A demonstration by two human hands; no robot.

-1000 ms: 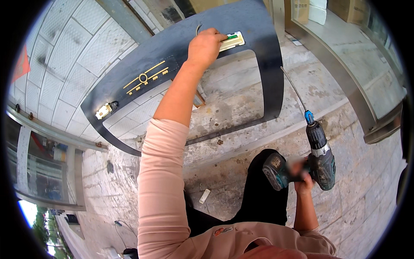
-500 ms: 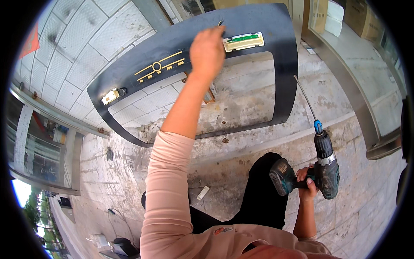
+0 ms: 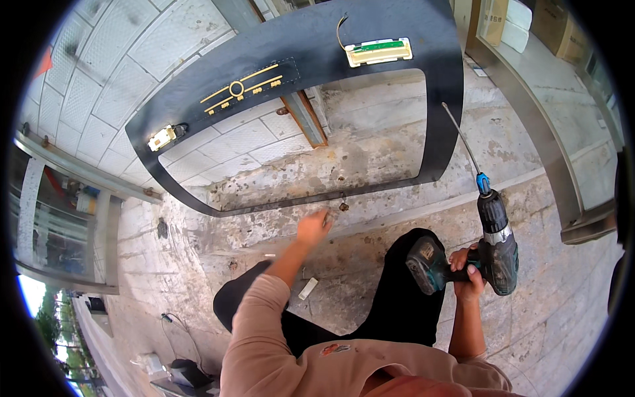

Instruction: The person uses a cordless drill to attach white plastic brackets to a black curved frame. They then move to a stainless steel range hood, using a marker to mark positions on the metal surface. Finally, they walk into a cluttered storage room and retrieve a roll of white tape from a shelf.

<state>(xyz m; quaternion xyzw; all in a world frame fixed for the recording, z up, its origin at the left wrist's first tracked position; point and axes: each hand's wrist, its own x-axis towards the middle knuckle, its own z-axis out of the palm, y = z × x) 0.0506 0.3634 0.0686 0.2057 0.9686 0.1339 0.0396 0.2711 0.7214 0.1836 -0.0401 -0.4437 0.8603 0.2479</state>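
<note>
My right hand (image 3: 467,272) is wrapped around the grip of a cordless drill (image 3: 501,258), held over my right knee. A long thin screwdriver bit (image 3: 463,138) with a blue collar sticks out of its chuck toward the panel. My left hand (image 3: 313,227) hangs just below the lower edge of a large dark frame-shaped panel (image 3: 442,79), its fingers curled together; what they hold, if anything, is hidden. A cream light unit (image 3: 379,52) with a green strip and a loose wire (image 3: 340,31) sits in the panel's upper right. A smaller cream part (image 3: 163,137) is at its left end.
Yellow trim with a ring (image 3: 236,89) lies along the panel's upper left. On the concrete floor near my legs is a small white block (image 3: 307,288). A metal door frame (image 3: 529,119) stands at the right, a glass-fronted cabinet (image 3: 63,228) at the left, and a cable (image 3: 182,331) lies lower left.
My left hand has come down from the wire beside the light unit to below the panel's lower edge. The wire now stands free. The drill stays in my right hand, almost unmoved.
</note>
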